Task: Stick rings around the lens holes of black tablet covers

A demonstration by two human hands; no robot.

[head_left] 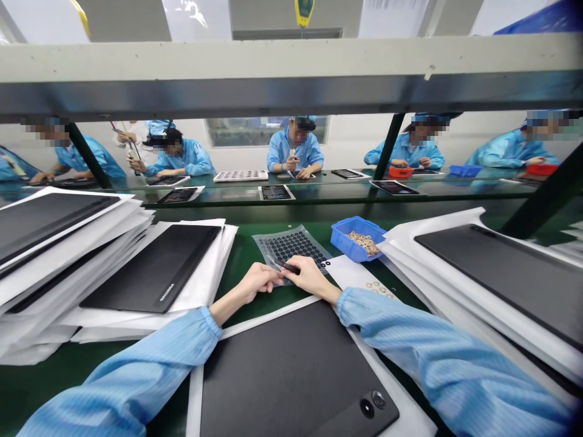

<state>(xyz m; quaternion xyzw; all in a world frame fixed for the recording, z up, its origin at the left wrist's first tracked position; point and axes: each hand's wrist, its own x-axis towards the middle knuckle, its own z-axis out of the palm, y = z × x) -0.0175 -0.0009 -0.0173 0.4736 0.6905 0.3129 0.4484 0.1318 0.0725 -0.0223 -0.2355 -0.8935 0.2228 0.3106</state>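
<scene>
My right hand [310,276] is shut on black-handled tweezers [283,264], whose tips point left towards my left hand [257,282]. The curled fingers of my left hand sit right at those tips, and anything small between them is hidden. Just beyond both hands lies a clear bag holding a sheet of black rubber rings [291,246]. A blue plastic bin of small tan rings [357,238] stands to the right of the bag. Several loose tan rings lie on a white sheet [350,273]. Below my forearms rests a black tablet [291,376] on white backing.
Stacks of black tablets on white sheets [155,267] rise on my left, and another stack [501,273] on my right. A grey metal crossbar [291,79] spans the view above a green bench. Several co-workers in blue smocks work beyond it.
</scene>
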